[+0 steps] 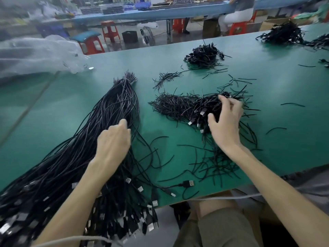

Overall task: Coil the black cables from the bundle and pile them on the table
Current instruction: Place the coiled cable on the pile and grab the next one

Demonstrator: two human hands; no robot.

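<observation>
A long bundle of black USB cables lies diagonally across the left of the green table, tied at its far end, with its plugs hanging over the near edge. My left hand rests on the bundle's middle, its fingertips curled into the strands. At centre right sits a pile of coiled black cables. My right hand is on that pile's right side, fingers and thumb curled round a coiled cable there.
A second coiled pile sits further back, and more black heaps lie at the far right. Loose black ties litter the table near my right arm. A single USB plug lies by the near edge. Clear plastic bags are at left.
</observation>
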